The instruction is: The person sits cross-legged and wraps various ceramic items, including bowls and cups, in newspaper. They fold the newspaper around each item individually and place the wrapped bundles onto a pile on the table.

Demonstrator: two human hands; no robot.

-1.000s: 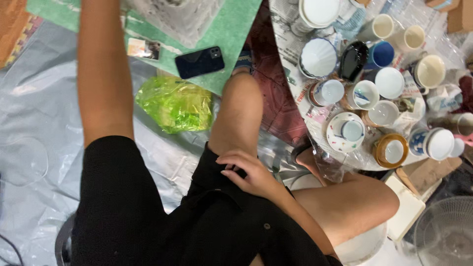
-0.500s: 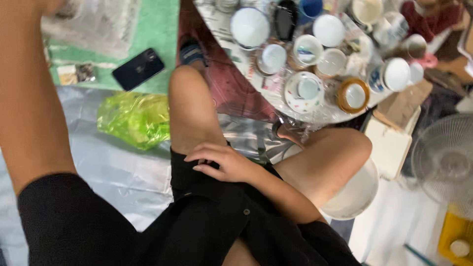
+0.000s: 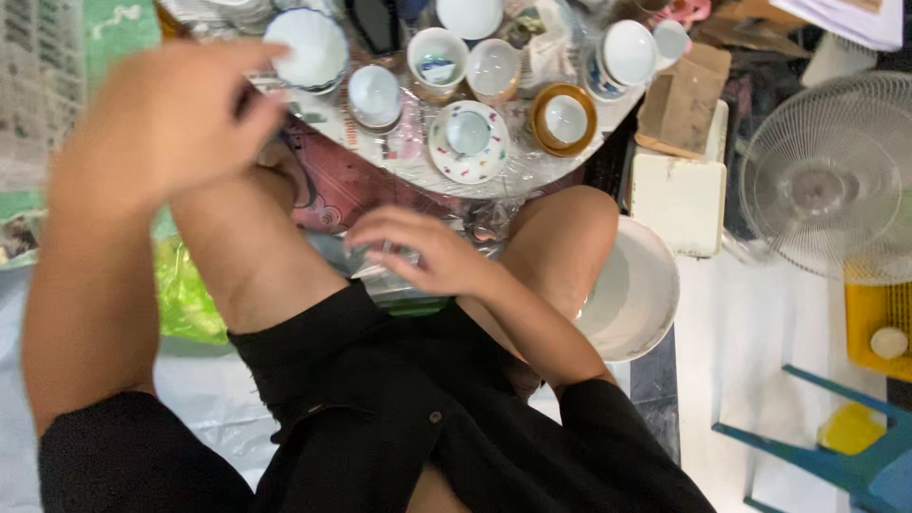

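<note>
I sit with bare knees raised in black shorts. My left hand (image 3: 161, 119) is lifted close to the camera at upper left, blurred, back facing me, its fingertips pointing toward a white blue-rimmed bowl (image 3: 306, 47); what it holds, if anything, is hidden. My right hand (image 3: 427, 252) hovers over my lap between my knees with fingers apart, just above a crumpled clear plastic piece with a green edge (image 3: 408, 296). Beyond my knees, a round table (image 3: 532, 180) wrapped in clear film carries several cups and bowls, including a speckled saucer with a cup (image 3: 467, 141) and a gold-rimmed cup (image 3: 564, 119).
A white basin (image 3: 641, 294) sits by my right knee. Behind it lie a white block (image 3: 679, 199) and cardboard (image 3: 676, 104). A white fan (image 3: 825, 180) stands at right above a yellow object (image 3: 879, 328) and a blue frame (image 3: 836, 456). A green bag (image 3: 182, 294) lies left.
The view has swung right and toward the table. My left hand has come into view near the camera. My right hand has lifted off my thigh and spread its fingers.
</note>
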